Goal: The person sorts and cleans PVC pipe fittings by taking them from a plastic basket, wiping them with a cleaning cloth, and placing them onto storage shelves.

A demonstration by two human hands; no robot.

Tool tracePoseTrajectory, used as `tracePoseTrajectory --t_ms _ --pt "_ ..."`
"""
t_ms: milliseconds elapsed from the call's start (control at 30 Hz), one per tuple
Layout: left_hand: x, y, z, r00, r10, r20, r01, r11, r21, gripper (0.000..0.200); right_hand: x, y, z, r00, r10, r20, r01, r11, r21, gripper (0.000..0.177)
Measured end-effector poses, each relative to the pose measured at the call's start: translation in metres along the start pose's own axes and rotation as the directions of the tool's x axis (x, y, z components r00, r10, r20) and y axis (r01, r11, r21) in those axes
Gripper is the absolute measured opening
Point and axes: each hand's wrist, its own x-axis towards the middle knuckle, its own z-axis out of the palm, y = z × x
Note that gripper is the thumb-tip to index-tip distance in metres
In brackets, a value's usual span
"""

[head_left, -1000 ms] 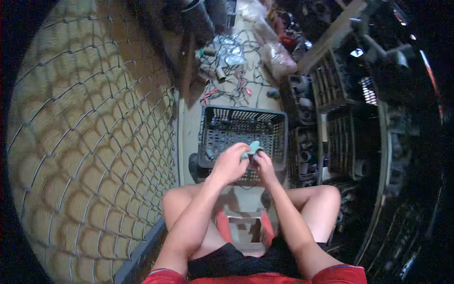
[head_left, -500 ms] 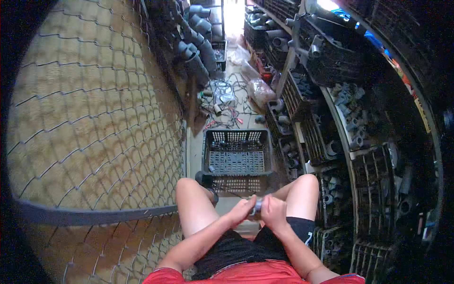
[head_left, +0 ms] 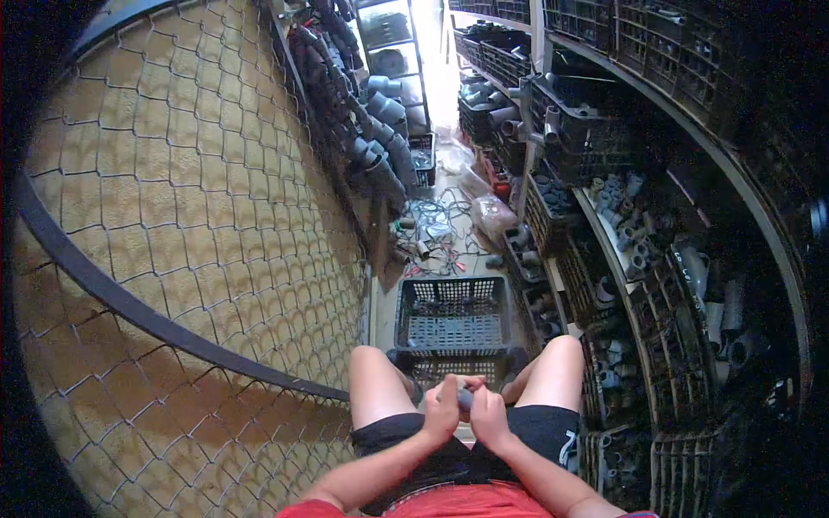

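Between my knees, my left hand [head_left: 441, 413] and my right hand [head_left: 490, 418] are close together, both closed around a small grey pipe fitting [head_left: 465, 399]. My fingers cover most of the fitting, so its exact shape is hidden. A black plastic crate [head_left: 453, 350] stands on the floor just beyond my hands. Its slotted bottom shows, with a few dark items along its far side.
A chain-link mesh [head_left: 216, 198] runs along the left. Shelves on the right hold crates of grey pipe fittings [head_left: 623, 216]. Large grey pipe pieces [head_left: 384, 147] are stacked at the back left. Tangled cables [head_left: 436, 233] and plastic bags [head_left: 492, 214] lie on the floor ahead.
My camera view has tilted and shifted, so the crate appears lower and further right. My hands are raised more upright and have turned around the fitting, which stays between them.
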Motion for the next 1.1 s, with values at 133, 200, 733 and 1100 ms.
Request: tracePoseTrajectory --t_ms 133,200,733,1100 --pt "0.02 0.0 0.014 0.771 -0.607 -0.192 0.355 0.66 -0.662 0.065 0.012 0.001 -0.019 0.93 -0.306 -0.204 0.287 0.951 -0.117 0.039" --pt "0.025 0.011 -0.002 0.78 -0.569 -0.259 0.377 0.758 -0.533 0.067 0.012 0.005 -0.029 0.959 -0.112 -0.261 0.107 0.994 -0.032 0.034" --pt "0.007 0.032 -0.008 0.924 0.353 -0.149 -0.215 0.798 0.564 0.023 0.02 -0.014 -0.032 0.953 0.285 0.1 -0.251 0.564 0.786 0.023" --pt "0.005 0.03 -0.012 0.908 0.35 -0.23 -0.165 0.804 0.571 0.027 0.015 -0.026 -0.024 0.899 0.357 0.254 -0.364 0.288 0.886 0.024"
